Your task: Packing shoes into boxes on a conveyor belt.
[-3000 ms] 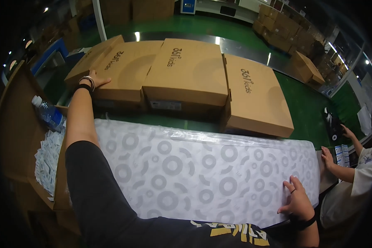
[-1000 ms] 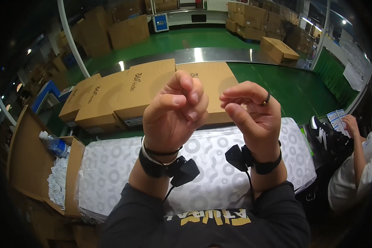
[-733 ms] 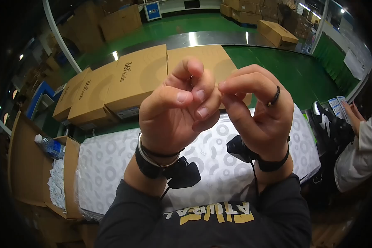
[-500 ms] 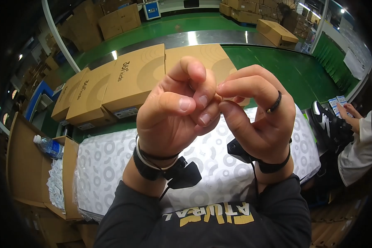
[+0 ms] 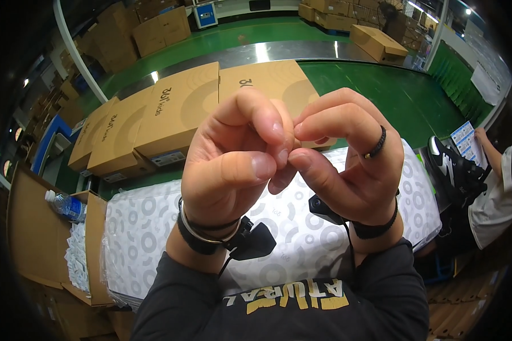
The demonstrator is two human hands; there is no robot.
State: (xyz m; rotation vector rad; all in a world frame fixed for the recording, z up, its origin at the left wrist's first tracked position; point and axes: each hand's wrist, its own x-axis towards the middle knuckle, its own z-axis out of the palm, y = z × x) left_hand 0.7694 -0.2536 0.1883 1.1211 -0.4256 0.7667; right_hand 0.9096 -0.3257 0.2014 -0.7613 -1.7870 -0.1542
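Note:
My left hand (image 5: pixel 227 153) and my right hand (image 5: pixel 355 159) are raised in front of me, their fingertips meeting in the middle. The left fingers are curled together, with the thumb against the index fingertip. On the right, thumb and index finger pinch at the left fingertips. Whatever is between them, if anything, is too small or hidden to make out. Below the hands lies a stack of white wrapping paper (image 5: pixel 148 238) printed with grey rings. Each wrist carries a strap with a small black device.
Several brown shoe boxes (image 5: pixel 179 111) stand beyond the paper, in front of a metal-edged green conveyor (image 5: pixel 370 94). At left, an open carton (image 5: pixel 99 244) holds small white packets and a water bottle (image 5: pixel 65 204). A co-worker's hand (image 5: pixel 486 142) holds a printed sheet beside a black shoe (image 5: pixel 455 176).
My left thumb and index finger have closed together, and the meeting point has shifted slightly left. At right, the co-worker's sheet has been raised and opened out.

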